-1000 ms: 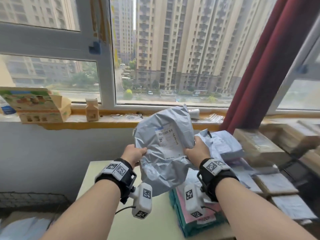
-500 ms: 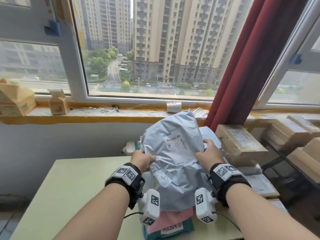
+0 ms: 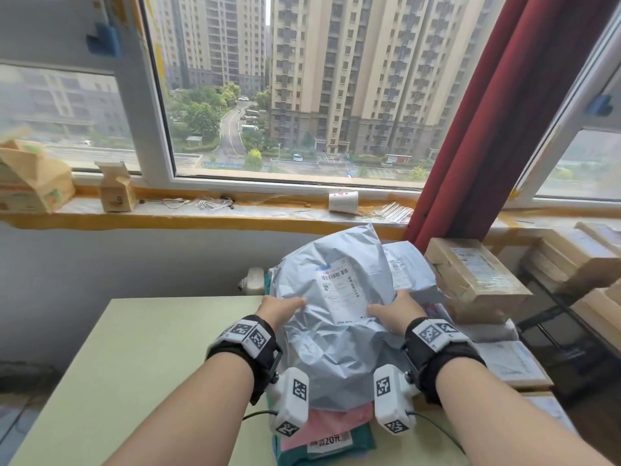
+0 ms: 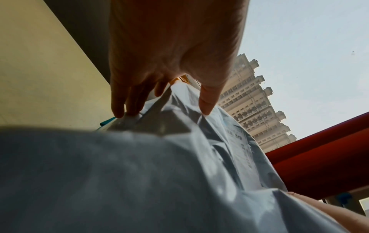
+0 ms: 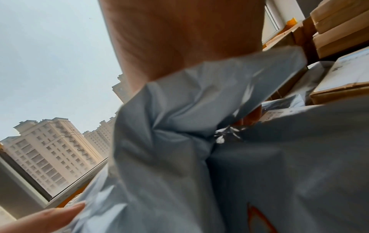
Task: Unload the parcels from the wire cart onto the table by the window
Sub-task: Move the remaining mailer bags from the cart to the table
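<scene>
A crumpled grey mailer parcel (image 3: 336,331) with a white label lies over a pink parcel (image 3: 332,425) and a teal one (image 3: 363,445) on the pale green table (image 3: 151,348). My left hand (image 3: 282,306) grips its left edge. In the left wrist view that hand (image 4: 163,112) has its thumb on top of the parcel (image 4: 179,157) and its fingers down the side. My right hand (image 3: 391,309) holds the right edge. In the right wrist view the bunched plastic (image 5: 169,126) hides most of that hand's fingers. The wire cart is out of view.
More grey mailers (image 3: 406,267) and a taped cardboard box (image 3: 477,274) are piled at the right, with further boxes (image 3: 571,257) beyond. The red curtain (image 3: 487,129) hangs behind them. The windowsill holds a tipped paper cup (image 3: 342,200) and a small carton (image 3: 116,191).
Both hands have brought the grey parcel down from in front of the window onto the pink and teal parcels. The view has moved closer to the table.
</scene>
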